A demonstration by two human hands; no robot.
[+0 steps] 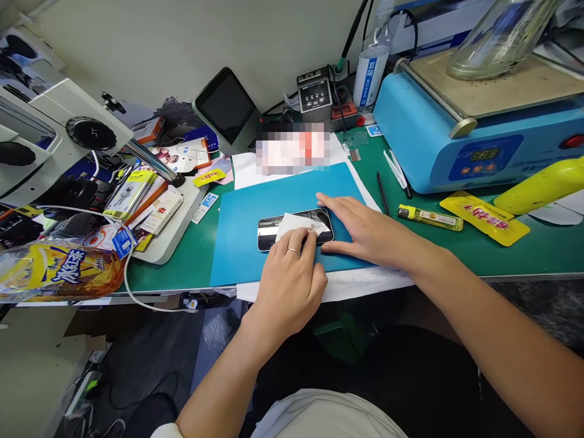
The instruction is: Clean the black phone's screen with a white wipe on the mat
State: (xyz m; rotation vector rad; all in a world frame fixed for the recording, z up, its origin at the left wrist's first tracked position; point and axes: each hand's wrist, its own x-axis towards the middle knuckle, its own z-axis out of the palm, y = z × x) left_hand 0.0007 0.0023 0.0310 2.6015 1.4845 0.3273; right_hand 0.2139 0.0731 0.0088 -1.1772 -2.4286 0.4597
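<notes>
A smartphone (269,230) with a dark, glossy face lies flat on a blue mat (241,255). My left hand (292,274), wearing a ring, presses a white wipe (286,222) onto the phone with bent fingertips. Part of the wipe is hidden under those fingers. From the right, my right hand (360,228) spans the phone's right end, its thumb along the near edge and its fingers along the far edge. The far fingertips' exact contact is hard to make out.
A blue heating plate machine (410,128) carries a glass jar (497,42). Tweezers (396,170), a black pen-like tool (382,191) and a yellow lighter (431,218) lie to the right. At left stand a microscope (68,121) and a drink bottle (59,271); a screen device (228,109) is behind.
</notes>
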